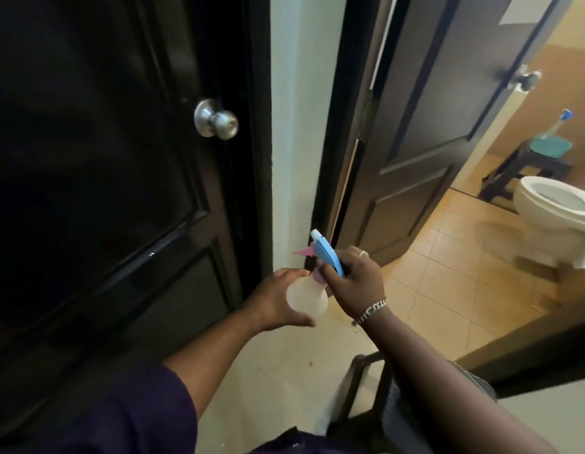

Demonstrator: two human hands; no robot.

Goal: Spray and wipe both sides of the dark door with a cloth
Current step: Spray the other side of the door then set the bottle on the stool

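The dark door (97,178) stands closed at the left, tall and upright, its silver knob (215,119) above and to the left of both hands. No cloth shows anywhere in view. Low in front of the door's right-hand frame, the spray bottle (307,298) is held between the two hands. The right hand (353,283) grips its neck just under the blue and pink trigger head (324,253), whose nozzle points up and away towards the white wall strip (301,126), not at the door. The left hand (278,301) cups the translucent body, fingers curved round it. The left hand is the nearer to the door panel; the bottle would need turning leftwards to spray it. To the right, a second dark door (432,109) hangs open onto a tiled bathroom with a toilet (556,204).
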